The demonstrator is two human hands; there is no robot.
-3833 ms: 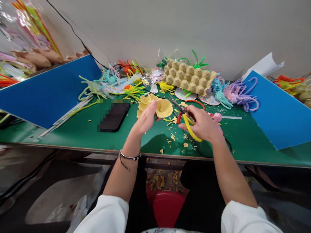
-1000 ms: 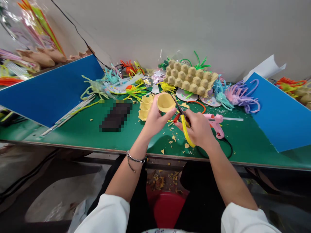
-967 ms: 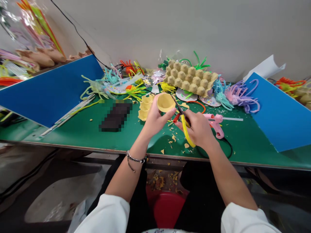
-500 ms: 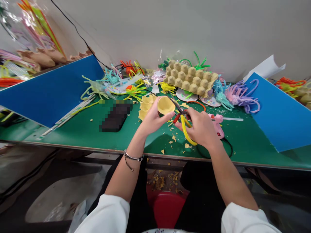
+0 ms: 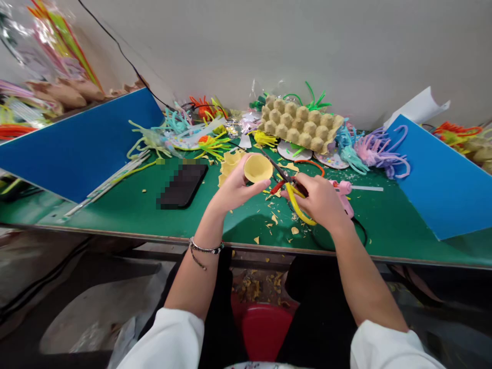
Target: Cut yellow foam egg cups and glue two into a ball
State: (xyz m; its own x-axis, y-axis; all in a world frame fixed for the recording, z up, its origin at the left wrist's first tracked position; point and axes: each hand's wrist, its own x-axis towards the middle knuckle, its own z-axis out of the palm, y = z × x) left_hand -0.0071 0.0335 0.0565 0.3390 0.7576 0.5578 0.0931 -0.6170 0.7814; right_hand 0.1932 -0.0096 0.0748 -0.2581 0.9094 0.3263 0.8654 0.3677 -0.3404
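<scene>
Looks like trimming, right hand at four o'clock curled round yellow-handled scissors, left hand at eight half-closed on the egg-carton cup dead centre, next snip calling for its rim fed to the blades, contact hard to judge, pulp egg tray beyond at one.
</scene>
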